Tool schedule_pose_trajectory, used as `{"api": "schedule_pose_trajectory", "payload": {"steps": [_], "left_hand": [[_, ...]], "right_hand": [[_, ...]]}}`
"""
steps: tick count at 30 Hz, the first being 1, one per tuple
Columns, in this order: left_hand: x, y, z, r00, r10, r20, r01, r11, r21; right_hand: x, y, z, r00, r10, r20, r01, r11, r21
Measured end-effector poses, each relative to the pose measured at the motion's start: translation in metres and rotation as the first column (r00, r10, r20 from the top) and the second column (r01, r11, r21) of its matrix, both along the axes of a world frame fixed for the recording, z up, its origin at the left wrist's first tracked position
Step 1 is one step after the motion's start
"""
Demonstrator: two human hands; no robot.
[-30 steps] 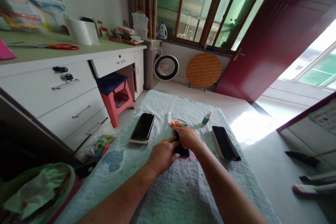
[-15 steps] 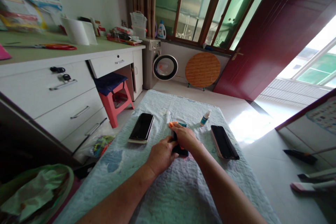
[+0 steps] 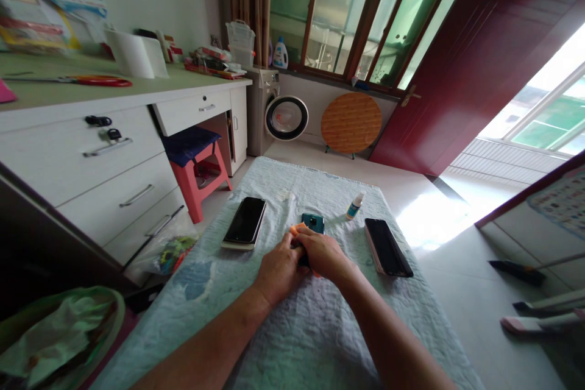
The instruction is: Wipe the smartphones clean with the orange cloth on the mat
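Right hand (image 3: 322,253) slid nearer, grip pinching orange cloth (image 3: 292,229); left hand (image 3: 278,268) clasps teal phone (image 3: 313,222), top uncovered.

White drawer desk (image 3: 91,152) left, green-paned windows (image 3: 365,18) ahead, dark red door (image 3: 479,61), sunlit tiled floor (image 3: 439,213)

Glossy glass phones (image 3: 245,222); matt quilted cloth (image 3: 297,329); smooth plastic bottle (image 3: 354,206).

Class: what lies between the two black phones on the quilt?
Head view: a teal phone, held by the left hand, right hand pressing an orange cloth on it; a small bottle further back.
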State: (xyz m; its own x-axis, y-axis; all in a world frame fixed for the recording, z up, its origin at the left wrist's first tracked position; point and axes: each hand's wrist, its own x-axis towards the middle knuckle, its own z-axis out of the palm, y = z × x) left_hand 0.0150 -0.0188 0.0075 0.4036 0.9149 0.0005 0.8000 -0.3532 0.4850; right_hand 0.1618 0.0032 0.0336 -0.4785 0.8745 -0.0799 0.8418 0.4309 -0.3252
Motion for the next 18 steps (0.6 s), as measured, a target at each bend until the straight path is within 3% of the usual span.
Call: {"api": "schedule_pose_trajectory", "payload": {"steps": [8,18], "left_hand": [[0.0,-0.001,0.002,1.0,0.001,0.027,0.0,1.0,-0.021],[0.001,-0.003,0.002,1.0,-0.007,-0.018,0.008,0.999,0.049]], "right_hand": [[0.003,-0.01,0.003,1.0,0.012,0.003,-0.012,0.999,-0.05],[0.005,0.038,-0.005,0.996,0.006,0.087,-0.01,0.999,0.038]]}}
